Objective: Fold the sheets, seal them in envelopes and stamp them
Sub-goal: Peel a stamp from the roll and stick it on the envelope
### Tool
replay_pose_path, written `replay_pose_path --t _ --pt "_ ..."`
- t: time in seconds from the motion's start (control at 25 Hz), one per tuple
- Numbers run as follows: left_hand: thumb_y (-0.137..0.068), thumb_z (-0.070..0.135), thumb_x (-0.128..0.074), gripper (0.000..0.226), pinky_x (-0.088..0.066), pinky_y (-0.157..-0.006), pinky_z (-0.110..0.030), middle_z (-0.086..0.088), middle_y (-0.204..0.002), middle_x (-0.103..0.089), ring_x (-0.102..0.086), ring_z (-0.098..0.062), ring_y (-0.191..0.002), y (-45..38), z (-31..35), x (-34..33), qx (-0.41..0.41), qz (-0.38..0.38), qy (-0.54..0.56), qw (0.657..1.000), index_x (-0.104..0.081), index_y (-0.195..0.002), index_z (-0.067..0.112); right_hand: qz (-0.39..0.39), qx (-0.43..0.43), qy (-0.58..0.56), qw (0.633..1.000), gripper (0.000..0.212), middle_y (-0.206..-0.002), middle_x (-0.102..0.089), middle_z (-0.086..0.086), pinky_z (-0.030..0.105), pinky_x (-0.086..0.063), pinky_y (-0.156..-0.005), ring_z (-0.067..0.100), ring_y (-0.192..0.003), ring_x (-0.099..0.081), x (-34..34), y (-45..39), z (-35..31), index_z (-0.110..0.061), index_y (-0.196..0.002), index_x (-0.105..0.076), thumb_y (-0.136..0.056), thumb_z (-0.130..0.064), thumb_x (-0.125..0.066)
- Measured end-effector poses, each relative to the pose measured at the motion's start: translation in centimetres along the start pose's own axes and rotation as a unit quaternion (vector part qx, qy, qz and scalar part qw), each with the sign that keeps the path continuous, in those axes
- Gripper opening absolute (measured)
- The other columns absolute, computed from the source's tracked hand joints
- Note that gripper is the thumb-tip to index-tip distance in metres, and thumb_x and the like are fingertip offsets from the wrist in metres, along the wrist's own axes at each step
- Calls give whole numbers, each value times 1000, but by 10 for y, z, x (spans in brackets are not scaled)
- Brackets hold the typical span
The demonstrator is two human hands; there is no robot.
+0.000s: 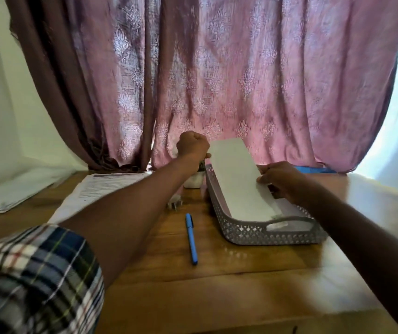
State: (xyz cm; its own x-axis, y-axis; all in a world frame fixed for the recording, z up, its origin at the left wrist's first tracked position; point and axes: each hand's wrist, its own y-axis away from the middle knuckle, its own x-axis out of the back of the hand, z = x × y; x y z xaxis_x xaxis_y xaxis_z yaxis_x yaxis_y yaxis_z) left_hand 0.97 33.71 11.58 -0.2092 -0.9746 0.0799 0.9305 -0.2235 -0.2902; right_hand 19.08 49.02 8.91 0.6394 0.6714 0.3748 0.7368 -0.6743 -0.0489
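Right hand (281, 180) pinches the white envelope (239, 179) at its right long edge, fingers curled over it, about midway along. Left hand (192, 145) is clenched at the envelope's far-left corner; a fingertip seems to touch that corner, but I can't tell whether it actually grips it or something else.

Envelope's long axis runs from the left hand's side, far, down toward the near end of the grey perforated tray (260, 233). Near end sits inside the tray, far end tilted up above the rim. More white paper lies under it in the tray.

Judgement: right hand has the only sure grip, so it controls the lowering; left just steers the far corner.

Printed sheets (101, 186) lie under the left forearm, blue pen (191, 238) between the arms, nearer than both hands.
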Motion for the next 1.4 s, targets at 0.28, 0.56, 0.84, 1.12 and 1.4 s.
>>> replay_pose_path --t 0.28,0.56,0.84,1.12,1.4 --pt "-85 4 -68 15 -64 -77 -40 -11 -97 -78 -74 -31 -90 9 -26 -24 -128 -60 -315 939 -80 -90 11 -51 -73 196 976 20 -94 -71 23 38 -60 -62 28 -71 -67 -8 -11 13 8 -109 -69 -90 2 -74" --pt "-87 18 -66 24 -53 -97 -47 -10 -111 -70 -61 -34 -114 20 -39 -30 -149 -152 -439 873 -70 -111 13 -62 -112 232 964 23 -71 -61 15 39 -60 -64 23 -59 -59 -9 -20 20 9 -109 -67 -88 4 -76" --pt "-91 24 -66 23 -50 -93 -42 -13 -120 -60 -54 -35 -115 21 -43 -31 -189 -161 -452 857 -70 -108 9 -93 -140 290 942 11 -71 -63 14 33 -60 -52 21 -58 -62 -10 -26 22 4 -96 -65 -90 3 -74" --pt "-89 4 -59 18 -60 -78 -47 -19 -93 -75 -71 -32 -89 31 -52 -22 -163 -108 -322 926 -75 -89 -4 -120 -137 374 910 18 -64 -64 14 34 -62 -49 21 -44 -63 -22 -32 14 7 -108 -64 -94 -2 -72" --pt "-95 3 -62 22 -53 -89 -29 -5 -113 -71 -63 -18 -104 48 -59 10 -200 -125 -190 953 -72 -114 9 -66 -59 432 898 20 -74 -66 10 29 -54 -51 19 -53 -59 -23 -17 2 0 -98 -61 -95 -17 -72"
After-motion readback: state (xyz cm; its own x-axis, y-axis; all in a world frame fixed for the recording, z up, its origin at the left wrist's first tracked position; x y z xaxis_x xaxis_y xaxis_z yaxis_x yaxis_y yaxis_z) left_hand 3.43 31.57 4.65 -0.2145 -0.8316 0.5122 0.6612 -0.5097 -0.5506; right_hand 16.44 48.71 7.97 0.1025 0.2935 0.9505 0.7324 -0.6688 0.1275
